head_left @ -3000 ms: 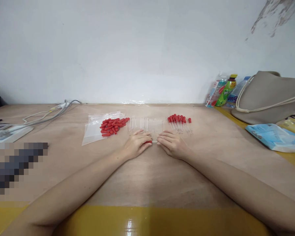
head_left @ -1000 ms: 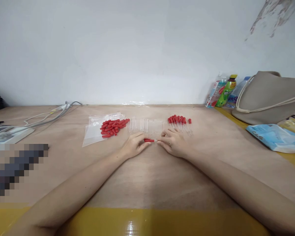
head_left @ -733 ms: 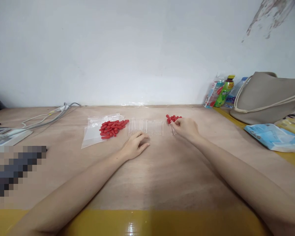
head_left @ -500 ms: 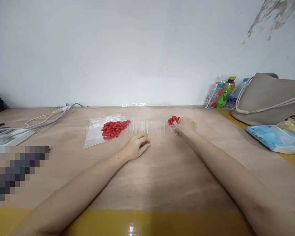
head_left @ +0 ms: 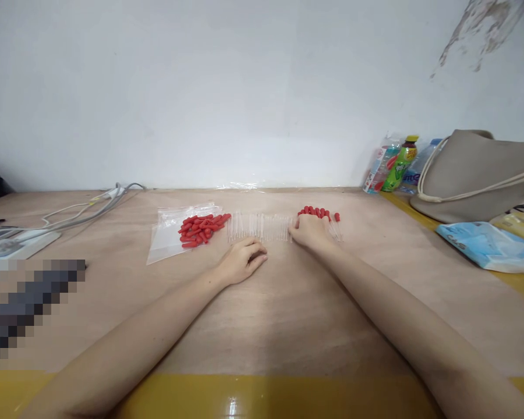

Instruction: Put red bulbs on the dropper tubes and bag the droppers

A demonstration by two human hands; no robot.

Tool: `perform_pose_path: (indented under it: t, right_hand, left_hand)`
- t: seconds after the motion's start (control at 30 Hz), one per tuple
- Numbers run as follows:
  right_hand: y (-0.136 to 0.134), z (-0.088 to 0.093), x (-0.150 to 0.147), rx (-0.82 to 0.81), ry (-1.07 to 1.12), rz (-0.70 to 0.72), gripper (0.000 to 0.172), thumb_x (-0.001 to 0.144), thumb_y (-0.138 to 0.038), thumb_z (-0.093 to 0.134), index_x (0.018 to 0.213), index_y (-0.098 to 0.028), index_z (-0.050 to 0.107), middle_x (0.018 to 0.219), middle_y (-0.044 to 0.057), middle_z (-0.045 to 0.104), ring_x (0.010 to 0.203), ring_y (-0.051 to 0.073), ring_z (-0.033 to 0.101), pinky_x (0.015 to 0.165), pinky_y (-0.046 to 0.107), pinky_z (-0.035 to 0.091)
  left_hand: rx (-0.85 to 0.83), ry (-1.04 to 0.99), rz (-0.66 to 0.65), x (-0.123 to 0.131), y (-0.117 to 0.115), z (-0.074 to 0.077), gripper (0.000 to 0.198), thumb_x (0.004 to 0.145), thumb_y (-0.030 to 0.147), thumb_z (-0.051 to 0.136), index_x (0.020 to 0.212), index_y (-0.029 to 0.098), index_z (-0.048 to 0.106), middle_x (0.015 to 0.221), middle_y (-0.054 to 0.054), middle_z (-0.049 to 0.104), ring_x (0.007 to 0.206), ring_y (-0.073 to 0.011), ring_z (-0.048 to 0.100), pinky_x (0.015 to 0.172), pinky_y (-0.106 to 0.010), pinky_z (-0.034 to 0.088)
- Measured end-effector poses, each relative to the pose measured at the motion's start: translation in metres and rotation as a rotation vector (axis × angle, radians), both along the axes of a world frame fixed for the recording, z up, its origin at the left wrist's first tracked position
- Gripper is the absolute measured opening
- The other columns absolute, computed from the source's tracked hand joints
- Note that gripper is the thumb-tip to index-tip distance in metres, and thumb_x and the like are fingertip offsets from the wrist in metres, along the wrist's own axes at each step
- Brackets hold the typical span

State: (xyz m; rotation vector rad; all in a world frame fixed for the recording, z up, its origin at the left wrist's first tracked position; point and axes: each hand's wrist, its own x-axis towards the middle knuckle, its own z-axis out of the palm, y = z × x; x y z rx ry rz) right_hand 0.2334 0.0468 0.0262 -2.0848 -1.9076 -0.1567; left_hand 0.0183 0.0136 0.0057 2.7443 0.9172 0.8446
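My left hand (head_left: 243, 262) rests on the table in front of a row of clear glass dropper tubes (head_left: 255, 226). Its fingers are loosely curled, the thumb is apart from them, and it holds nothing. My right hand (head_left: 311, 230) is at the right end of this row, fingers bent and thumb close to the last tubes; whatever lies between its fingertips is hidden. Just behind and beside it lies a group of droppers with red rubber bulbs (head_left: 327, 214), partly covered by the hand. Loose red rubber bulbs (head_left: 199, 228) are heaped on a clear plastic bag (head_left: 159, 244) at the left.
At the left are a power strip (head_left: 30, 244) with cables (head_left: 109, 203) and a blurred dark object (head_left: 30, 308). On the right stand bottles (head_left: 400, 164), a grey bag (head_left: 475, 169) and a blue tissue pack (head_left: 491, 245). A white wall (head_left: 244, 99) bounds the table behind.
My right hand has moved left from the red-bulbed droppers to the end of the tube row. One more red-bulbed dropper shows uncovered at the far right. My left hand has stayed put.
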Motion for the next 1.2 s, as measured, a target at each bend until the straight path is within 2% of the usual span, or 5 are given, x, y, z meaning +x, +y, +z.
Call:
perform_pose_path:
  t: [0.2,0.37,0.57,0.87,1.2]
  right_hand:
    - [0.003,-0.004,-0.005,-0.045,0.014,-0.026,0.026,0.078,-0.027,0.043,0.071,-0.014,0.065,0.074,0.015,0.064,0.073,0.029,0.060,0.074,0.045,0.029]
    - [-0.003,-0.004,-0.006,-0.031,0.001,-0.004,0.027,0.079,-0.022,0.042,0.071,-0.012,0.065,0.074,0.018,0.064,0.072,0.031,0.060,0.076,0.048,0.026]
    - [-0.019,-0.006,-0.005,0.213,-0.147,0.023,0.030,0.082,-0.020,0.034,0.085,-0.004,0.058,0.077,0.021,0.062,0.072,0.029,0.056,0.074,0.043,0.026]
    - [-0.049,-0.029,0.011,0.446,-0.109,0.332,0.024,0.088,-0.023,0.030,0.080,-0.014,0.051,0.072,0.006,0.060,0.069,0.018,0.050,0.078,0.034,0.022]
    - [-0.053,-0.035,0.016,0.450,0.016,0.367,0.019,0.087,-0.024,0.034,0.079,-0.015,0.049,0.072,0.004,0.060,0.069,0.017,0.052,0.080,0.033,0.021]
  left_hand:
    - [0.077,-0.046,0.093,0.002,0.000,0.000,0.013,0.080,0.025,0.052,0.088,0.018,0.059,0.091,-0.006,0.055,0.084,-0.0174,0.053,0.075,-0.032,0.044]
    - [0.251,0.011,0.469,-0.018,0.019,0.012,0.013,0.079,0.027,0.050,0.081,0.018,0.060,0.085,-0.007,0.056,0.084,-0.0228,0.050,0.076,-0.038,0.039]
    - [0.277,0.064,0.805,-0.059,0.047,0.020,0.019,0.076,0.034,0.053,0.085,0.019,0.060,0.089,-0.009,0.054,0.092,-0.0283,0.046,0.077,-0.040,0.036]
    - [0.309,0.234,0.814,-0.064,0.053,0.016,0.015,0.076,0.031,0.052,0.084,0.020,0.059,0.093,-0.008,0.054,0.090,-0.0269,0.047,0.076,-0.038,0.035]
    - [0.384,0.330,0.810,-0.066,0.051,0.017,0.024,0.087,0.029,0.037,0.088,0.019,0.059,0.095,-0.009,0.057,0.087,-0.0255,0.051,0.074,-0.037,0.033]
